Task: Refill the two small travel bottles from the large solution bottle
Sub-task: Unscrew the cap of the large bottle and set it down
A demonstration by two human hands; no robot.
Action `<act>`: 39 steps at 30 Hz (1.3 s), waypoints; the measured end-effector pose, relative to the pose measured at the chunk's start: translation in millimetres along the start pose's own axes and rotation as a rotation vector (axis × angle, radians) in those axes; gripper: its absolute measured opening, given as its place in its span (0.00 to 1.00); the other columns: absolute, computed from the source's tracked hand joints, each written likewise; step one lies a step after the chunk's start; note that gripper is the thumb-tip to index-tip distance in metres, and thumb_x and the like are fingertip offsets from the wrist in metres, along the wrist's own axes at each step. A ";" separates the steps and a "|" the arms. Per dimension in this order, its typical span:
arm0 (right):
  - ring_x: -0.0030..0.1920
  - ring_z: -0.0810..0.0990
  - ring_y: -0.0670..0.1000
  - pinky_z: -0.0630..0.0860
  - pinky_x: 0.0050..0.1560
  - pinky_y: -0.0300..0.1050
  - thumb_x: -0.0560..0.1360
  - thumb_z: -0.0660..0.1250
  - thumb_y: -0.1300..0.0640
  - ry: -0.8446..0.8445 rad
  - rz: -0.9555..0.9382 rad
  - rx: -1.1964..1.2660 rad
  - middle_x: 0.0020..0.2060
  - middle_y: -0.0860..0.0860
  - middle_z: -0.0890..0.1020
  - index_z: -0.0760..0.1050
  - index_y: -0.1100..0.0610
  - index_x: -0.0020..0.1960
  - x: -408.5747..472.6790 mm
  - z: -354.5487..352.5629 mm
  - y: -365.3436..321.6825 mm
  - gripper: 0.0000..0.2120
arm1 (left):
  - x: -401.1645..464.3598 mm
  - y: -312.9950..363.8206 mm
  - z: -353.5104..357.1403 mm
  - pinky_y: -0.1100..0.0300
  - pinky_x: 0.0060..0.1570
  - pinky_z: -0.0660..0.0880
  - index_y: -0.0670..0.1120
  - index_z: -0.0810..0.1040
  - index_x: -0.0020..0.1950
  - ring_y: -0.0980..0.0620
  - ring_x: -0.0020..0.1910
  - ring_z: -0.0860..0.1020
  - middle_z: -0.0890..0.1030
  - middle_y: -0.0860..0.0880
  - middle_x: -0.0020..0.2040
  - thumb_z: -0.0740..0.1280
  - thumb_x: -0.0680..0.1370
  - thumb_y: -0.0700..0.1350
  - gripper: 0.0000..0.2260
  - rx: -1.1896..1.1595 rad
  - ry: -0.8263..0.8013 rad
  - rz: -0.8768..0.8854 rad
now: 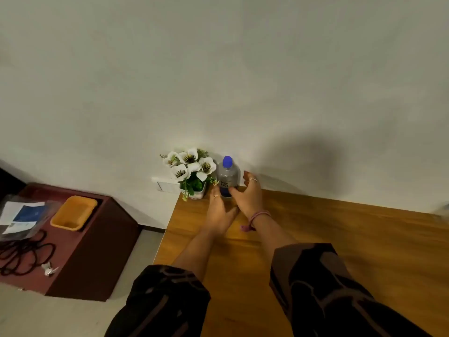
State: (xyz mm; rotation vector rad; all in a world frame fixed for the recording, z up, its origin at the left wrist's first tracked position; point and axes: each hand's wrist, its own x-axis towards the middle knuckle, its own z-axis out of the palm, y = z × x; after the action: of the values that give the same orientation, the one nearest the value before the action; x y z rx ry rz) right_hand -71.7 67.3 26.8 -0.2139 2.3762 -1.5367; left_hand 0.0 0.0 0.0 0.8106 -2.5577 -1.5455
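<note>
Blue-capped large bottle (227,177) at table (340,239) far-left corner beside flower pot (194,188), flanked by left hand (220,212) and right hand (250,195), fingers spread wide, nothing gripped, presumably for lifting.

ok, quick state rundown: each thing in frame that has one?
large bottle: upright, blue cap on, at table's far corner
left hand: open, fingers at bottle's base
right hand: open, cupped beside bottle
flower pot: upright, left of bottle
yellow tray: nothing visible inside

Dark patterned sleeves (323,288), finger rings (both hands), pink wrist thread (258,216)
</note>
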 end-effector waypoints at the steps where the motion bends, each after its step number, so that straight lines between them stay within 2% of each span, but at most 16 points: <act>1: 0.66 0.70 0.54 0.68 0.62 0.41 0.70 0.72 0.61 -0.003 -0.009 0.005 0.67 0.55 0.70 0.63 0.59 0.70 5.5 3.6 0.0 0.31 | 8.8 -2.3 -1.1 0.50 0.73 0.61 0.43 0.51 0.77 0.45 0.74 0.61 0.58 0.43 0.76 0.72 0.73 0.45 0.39 -0.010 0.028 0.024; 3: 0.66 0.71 0.54 0.68 0.63 0.42 0.68 0.73 0.59 -0.015 -0.027 -0.010 0.67 0.55 0.70 0.63 0.58 0.70 15.9 9.5 0.9 0.34 | 21.2 -3.7 -5.8 0.51 0.71 0.64 0.42 0.57 0.74 0.47 0.70 0.65 0.61 0.43 0.72 0.73 0.72 0.43 0.36 -0.014 0.049 0.027; 6: 0.65 0.72 0.54 0.69 0.62 0.42 0.66 0.76 0.58 -0.029 -0.029 -0.032 0.66 0.55 0.71 0.65 0.58 0.69 30.0 18.6 6.2 0.36 | 33.4 -2.6 -9.1 0.60 0.65 0.67 0.40 0.66 0.67 0.49 0.63 0.69 0.67 0.43 0.66 0.71 0.72 0.38 0.26 -0.020 0.054 0.033; 8: 0.62 0.74 0.53 0.70 0.58 0.39 0.64 0.77 0.58 -0.014 -0.058 -0.039 0.63 0.55 0.74 0.67 0.58 0.66 34.1 22.2 7.3 0.34 | 37.2 -0.1 -10.5 0.56 0.63 0.71 0.40 0.69 0.63 0.47 0.62 0.72 0.70 0.42 0.62 0.69 0.71 0.35 0.21 -0.035 0.052 0.072; 10: 0.59 0.76 0.52 0.71 0.54 0.37 0.63 0.78 0.58 0.014 -0.077 -0.005 0.59 0.54 0.77 0.69 0.57 0.63 37.0 25.7 10.2 0.32 | 41.1 0.0 -10.6 0.56 0.59 0.74 0.41 0.71 0.58 0.47 0.59 0.75 0.75 0.43 0.58 0.67 0.71 0.30 0.17 -0.087 0.064 0.098; 14: 0.53 0.77 0.49 0.73 0.50 0.37 0.60 0.79 0.56 0.045 -0.095 0.029 0.53 0.50 0.78 0.71 0.54 0.59 35.8 24.0 10.5 0.30 | 38.5 7.6 -8.4 0.60 0.51 0.74 0.46 0.70 0.52 0.49 0.53 0.76 0.77 0.46 0.51 0.65 0.71 0.27 0.18 -0.167 0.076 0.105; 17: 0.49 0.77 0.47 0.72 0.44 0.31 0.59 0.79 0.55 0.064 -0.099 0.056 0.49 0.47 0.77 0.70 0.50 0.53 28.8 18.4 8.2 0.27 | 38.5 3.2 -2.9 0.60 0.51 0.76 0.42 0.71 0.56 0.47 0.55 0.78 0.78 0.43 0.54 0.66 0.71 0.28 0.17 -0.206 0.093 0.066; 19: 0.48 0.76 0.45 0.69 0.41 0.28 0.59 0.80 0.55 0.069 -0.090 0.070 0.49 0.46 0.76 0.69 0.50 0.53 21.2 13.8 9.1 0.28 | 33.0 2.6 1.6 0.65 0.51 0.75 0.41 0.69 0.62 0.49 0.56 0.77 0.77 0.43 0.57 0.68 0.70 0.29 0.23 -0.230 0.104 0.060; 22: 0.51 0.76 0.46 0.71 0.44 0.30 0.58 0.80 0.53 0.077 -0.074 0.063 0.52 0.48 0.77 0.70 0.53 0.57 7.6 2.5 15.3 0.32 | 17.2 4.7 7.5 0.73 0.49 0.74 0.43 0.65 0.69 0.58 0.55 0.77 0.75 0.48 0.60 0.70 0.69 0.28 0.32 -0.320 0.089 0.110; 24: 0.52 0.76 0.47 0.73 0.45 0.32 0.57 0.80 0.52 0.071 -0.065 0.046 0.53 0.49 0.76 0.70 0.53 0.58 -5.0 -11.6 21.7 0.33 | 2.5 5.5 12.3 0.70 0.51 0.76 0.48 0.65 0.68 0.58 0.56 0.77 0.75 0.48 0.61 0.71 0.68 0.30 0.31 -0.363 0.037 0.113; 26: 0.54 0.76 0.48 0.76 0.48 0.37 0.57 0.80 0.52 0.053 -0.053 0.039 0.54 0.48 0.76 0.69 0.53 0.59 -21.3 -30.9 29.7 0.34 | -13.8 3.5 19.3 0.67 0.54 0.76 0.47 0.65 0.69 0.54 0.61 0.76 0.74 0.48 0.63 0.72 0.69 0.34 0.31 -0.378 -0.040 0.086; 28: 0.55 0.76 0.48 0.78 0.51 0.42 0.58 0.80 0.53 0.031 -0.019 0.043 0.56 0.48 0.75 0.68 0.53 0.61 -40.1 -51.8 38.8 0.36 | -32.0 3.0 25.7 0.70 0.54 0.73 0.46 0.62 0.72 0.55 0.64 0.73 0.72 0.51 0.66 0.74 0.69 0.41 0.35 -0.348 -0.108 0.054; 30: 0.56 0.75 0.47 0.78 0.53 0.42 0.59 0.80 0.54 0.014 0.016 0.059 0.57 0.47 0.74 0.66 0.51 0.62 -61.6 -74.9 48.4 0.36 | -50.9 5.8 34.7 0.67 0.58 0.69 0.48 0.61 0.73 0.55 0.67 0.70 0.71 0.52 0.69 0.74 0.67 0.49 0.38 -0.300 -0.168 0.039; 33: 0.55 0.76 0.47 0.78 0.49 0.39 0.60 0.80 0.57 -0.002 0.056 0.119 0.55 0.46 0.74 0.64 0.50 0.61 -94.0 -105.6 61.8 0.36 | -81.2 16.2 54.9 0.62 0.61 0.69 0.48 0.62 0.72 0.56 0.66 0.70 0.72 0.53 0.68 0.74 0.70 0.45 0.34 -0.285 -0.249 0.045; 36: 0.49 0.75 0.42 0.75 0.40 0.31 0.61 0.79 0.59 0.020 0.095 0.143 0.50 0.42 0.74 0.64 0.53 0.64 -121.8 -133.4 75.8 0.37 | -109.7 25.4 81.6 0.56 0.66 0.70 0.48 0.62 0.73 0.55 0.67 0.70 0.72 0.52 0.68 0.74 0.70 0.45 0.34 -0.273 -0.267 0.030; 39: 0.53 0.74 0.44 0.74 0.45 0.34 0.60 0.80 0.58 0.044 0.106 0.139 0.51 0.42 0.74 0.65 0.53 0.63 -140.9 -157.3 91.5 0.37 | -131.6 33.1 105.3 0.57 0.66 0.69 0.49 0.63 0.72 0.56 0.67 0.71 0.73 0.53 0.67 0.74 0.69 0.46 0.34 -0.257 -0.274 0.039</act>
State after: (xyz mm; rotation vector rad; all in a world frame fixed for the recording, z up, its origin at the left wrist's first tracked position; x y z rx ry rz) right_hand 12.7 281.4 27.7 -0.0230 2.2629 -1.6632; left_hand 68.4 157.4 4.4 0.5508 -2.4472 -2.0440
